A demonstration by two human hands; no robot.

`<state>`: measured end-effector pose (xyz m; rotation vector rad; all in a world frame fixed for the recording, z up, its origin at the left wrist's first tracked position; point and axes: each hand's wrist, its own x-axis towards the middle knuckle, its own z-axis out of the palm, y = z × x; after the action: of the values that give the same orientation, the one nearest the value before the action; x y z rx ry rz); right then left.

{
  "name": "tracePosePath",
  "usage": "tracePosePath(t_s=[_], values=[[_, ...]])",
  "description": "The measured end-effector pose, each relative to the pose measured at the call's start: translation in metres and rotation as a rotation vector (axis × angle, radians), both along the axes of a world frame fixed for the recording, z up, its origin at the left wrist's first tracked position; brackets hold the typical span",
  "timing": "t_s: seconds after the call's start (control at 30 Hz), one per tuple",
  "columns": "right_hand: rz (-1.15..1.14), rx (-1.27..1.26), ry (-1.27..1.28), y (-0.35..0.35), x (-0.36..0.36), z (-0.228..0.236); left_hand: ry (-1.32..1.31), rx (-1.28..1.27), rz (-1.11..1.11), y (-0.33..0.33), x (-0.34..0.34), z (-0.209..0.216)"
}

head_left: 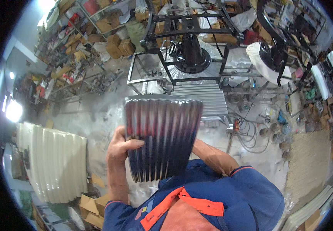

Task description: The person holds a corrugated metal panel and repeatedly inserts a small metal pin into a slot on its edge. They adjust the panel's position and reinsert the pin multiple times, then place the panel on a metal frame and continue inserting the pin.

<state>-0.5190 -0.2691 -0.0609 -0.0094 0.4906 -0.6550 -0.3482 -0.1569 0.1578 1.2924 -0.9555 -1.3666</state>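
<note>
1. The dark ribbed panel [162, 142] is at the middle of my view, raised in front of my chest. Its glossy ribs run roughly from twelve to six o'clock.
2. My left hand [121, 148] is closed around the panel's edge at nine o'clock, thumb laid over the near face; my fingers are hidden behind it.
3. My right forearm [216, 158] comes in from four o'clock and passes behind the panel. I cannot tell whether the grip there is grasping, clenched or released.
4. The surface looks slick. If my left thumb slides and the hidden side bears little weight, the panel could twist out of my grip and drop to the floor [101, 111], denting a corner.
5. At one o'clock the panel's far edge overlaps a silver ribbed piece [207, 94] in my view; I cannot tell the gap. Swinging carelessly that way might scratch either one.
6. Farther off, past twelve o'clock, stands a black metal frame [191, 56]. Its hard bars could chip the panel if I turned blind.
7. At three o'clock, looped hoses [251, 133] lie on the floor. With the panel blocking my sight, a foot might catch there.
</note>
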Motion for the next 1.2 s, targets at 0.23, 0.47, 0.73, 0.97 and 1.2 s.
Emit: tracePosePath(t_s=[0.23,0.47,0.73,0.97,1.2], values=[[0.014,0.137,0.091,0.009,-0.067,-0.034,-0.029,0.304,-0.177,-0.073,-0.087,-0.004],[0.049,0.18,0.11,0.013,-0.087,-0.048,0.097,0.424,-0.132,-0.097,-0.102,-0.047],[0.097,0.205,0.111,0.02,-0.09,-0.049,0.177,0.489,-0.094,-0.089,-0.105,-0.054],[0.15,0.223,0.126,0.035,-0.083,-0.052,0.155,0.544,-0.037,-0.069,-0.1,-0.052],[0.171,0.234,0.151,0.046,-0.081,-0.053,0.13,0.537,0.056,-0.045,-0.084,-0.065]])
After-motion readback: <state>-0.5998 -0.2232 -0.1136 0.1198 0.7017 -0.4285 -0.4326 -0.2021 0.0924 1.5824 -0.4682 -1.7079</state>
